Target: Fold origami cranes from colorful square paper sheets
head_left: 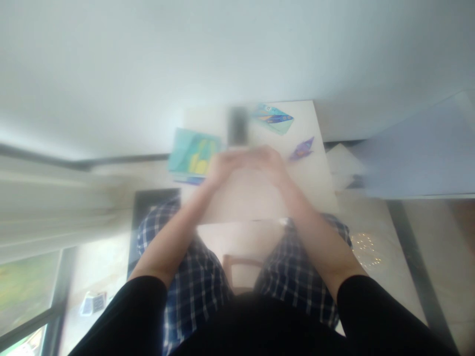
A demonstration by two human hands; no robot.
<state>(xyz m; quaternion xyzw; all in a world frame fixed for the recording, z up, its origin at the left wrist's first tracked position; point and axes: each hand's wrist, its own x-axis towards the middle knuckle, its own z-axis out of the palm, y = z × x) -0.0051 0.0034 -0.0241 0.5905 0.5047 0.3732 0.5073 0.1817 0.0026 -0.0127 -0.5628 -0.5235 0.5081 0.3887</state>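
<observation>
Checked blue cloth [196, 282] covers your knees; beyond, your left hand [222, 167] and right hand [272, 160] meet over the pale bench [252, 198], too blurred to tell whether either grip holds anything. A teal-and-yellow paper pack [191, 153] lies just left of them, a purple folded paper [302, 148] to their right, a dark object [237, 126] farther back.

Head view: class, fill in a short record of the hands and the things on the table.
hands: left hand and right hand meet over the table; too blurred to tell if they hold anything
left of hands: teal sheet
beyond hands: dark object, teal paper
right of hands: purple paper, folded
</observation>
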